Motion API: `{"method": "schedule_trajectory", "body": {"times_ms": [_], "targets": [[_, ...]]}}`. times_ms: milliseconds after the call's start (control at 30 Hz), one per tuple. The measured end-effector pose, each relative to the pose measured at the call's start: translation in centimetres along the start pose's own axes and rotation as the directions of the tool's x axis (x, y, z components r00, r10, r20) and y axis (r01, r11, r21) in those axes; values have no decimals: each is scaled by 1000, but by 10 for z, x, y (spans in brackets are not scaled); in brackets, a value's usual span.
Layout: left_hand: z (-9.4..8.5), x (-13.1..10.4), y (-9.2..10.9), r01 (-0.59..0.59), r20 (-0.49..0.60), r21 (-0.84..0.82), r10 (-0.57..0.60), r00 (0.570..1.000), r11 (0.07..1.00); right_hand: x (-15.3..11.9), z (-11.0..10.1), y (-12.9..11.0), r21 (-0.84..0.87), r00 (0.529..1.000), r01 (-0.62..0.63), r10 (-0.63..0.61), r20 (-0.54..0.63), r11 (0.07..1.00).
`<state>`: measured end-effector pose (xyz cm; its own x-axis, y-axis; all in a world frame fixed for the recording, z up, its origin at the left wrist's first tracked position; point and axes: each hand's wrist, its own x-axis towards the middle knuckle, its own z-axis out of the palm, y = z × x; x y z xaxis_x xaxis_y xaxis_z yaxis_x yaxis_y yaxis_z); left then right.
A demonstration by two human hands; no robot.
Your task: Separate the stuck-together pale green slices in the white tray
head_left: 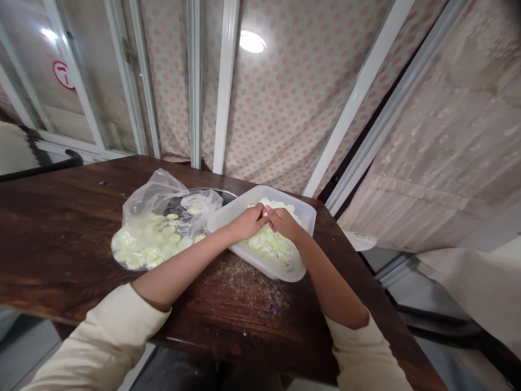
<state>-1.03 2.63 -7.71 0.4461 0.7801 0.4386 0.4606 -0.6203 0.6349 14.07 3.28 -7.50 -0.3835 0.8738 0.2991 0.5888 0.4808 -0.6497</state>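
Both my hands meet over a translucent white plastic tub (310, 217), which holds a heap of thin pale green and whitish pieces (268, 244), perhaps petals. My left hand (251, 220) is closed, its fingertips pressed together above the heap. Right beside it, my right hand (283, 221) is closed in a pinch, and the fingertips of the two hands touch. Whatever sits between the fingers is too small to make out. Left of the tub lies a clear plastic bag (152, 195) with more of the pale green pieces (157, 239) in it.
Behind the bag shows part of a round metal tray (222, 192). White crumbs (248, 288) and a purple scrap (273, 309) lie on the dark wooden table (61, 233). Framed glass panels with a dotted curtain (280, 108) stand behind, and a pale cloth (439, 163) hangs at right.
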Motion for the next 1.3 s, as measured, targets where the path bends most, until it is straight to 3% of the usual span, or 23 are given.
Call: {"method": "schedule_trajectory", "body": {"times_ms": [133, 233, 367, 500, 733, 900, 1100, 1300], "targets": [[-2, -4, 5, -141, 15, -42, 141, 990, 989, -1, 0, -2, 118, 998, 3, -11, 66, 993], [-4, -7, 10, -155, 14, -32, 156, 988, 987, -1, 0, -4, 228, 993, -34, 7, 119, 973], [-4, -7, 11, -153, -38, 15, 154, 987, 988, -1, 1, -6, 411, 961, -150, 35, 274, 899], [-2, -3, 5, -111, -160, 55, 118, 980, 992, 1, 2, -7, 612, 980, -124, 1, 198, 781], [4, 2, -2, -23, -174, -273, -26, 984, 962, 3, 1, -8, 797, 990, -91, -31, 137, 597], [5, 1, -2, 1, -179, -322, -62, 982, 947, 3, -1, -10, 785, 993, -11, -87, 83, 620], [4, 0, -3, 3, -177, -383, -77, 981, 924, 3, -2, -11, 792, 973, 32, -202, 116, 610], [3, 0, -2, 32, -160, -501, -129, 979, 865, -2, -3, -14, 790, 981, 99, -193, 24, 605]]}}
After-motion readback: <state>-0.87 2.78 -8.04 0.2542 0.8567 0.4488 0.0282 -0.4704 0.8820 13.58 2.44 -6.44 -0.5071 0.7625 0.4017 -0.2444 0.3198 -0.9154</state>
